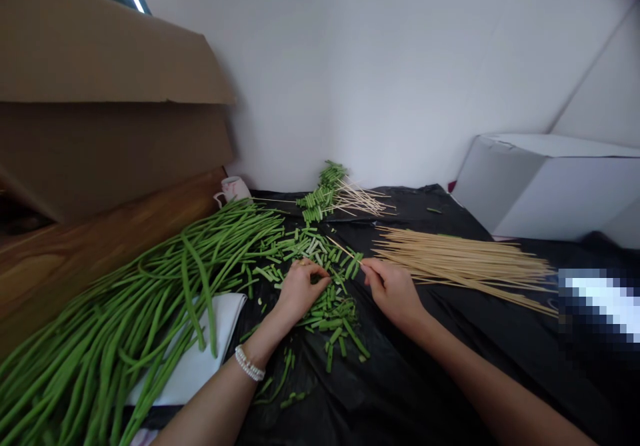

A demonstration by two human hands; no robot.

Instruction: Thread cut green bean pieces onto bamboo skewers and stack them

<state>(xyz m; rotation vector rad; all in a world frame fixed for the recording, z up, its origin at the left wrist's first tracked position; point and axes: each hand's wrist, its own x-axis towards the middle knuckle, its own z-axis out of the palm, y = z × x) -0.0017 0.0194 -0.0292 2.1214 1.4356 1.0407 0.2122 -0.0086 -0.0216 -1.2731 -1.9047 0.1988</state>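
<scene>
My right hand point(393, 289) grips a thin wooden skewer point(339, 245) near its lower end. A few short green bean pieces point(354, 266) are threaded crosswise on that skewer, close to my fingers, and its bare tip points up and left. My left hand point(301, 289), with a beaded bracelet at the wrist, hovers over a heap of cut bean pieces point(333, 313). Its thumb and forefinger are pinched together; whether a piece is between them is hidden. Behind the heap lie filled skewers point(319, 199) of bean pieces, their bare ends fanning right.
Long uncut green beans point(165, 279) cover the left side, partly over a white folded sheet point(200, 359). Loose skewers point(460, 259) lie right on the black plastic cover point(400, 379). A mug point(235, 189), cardboard box point(115, 66) and white box point(540, 186) stand around the edges.
</scene>
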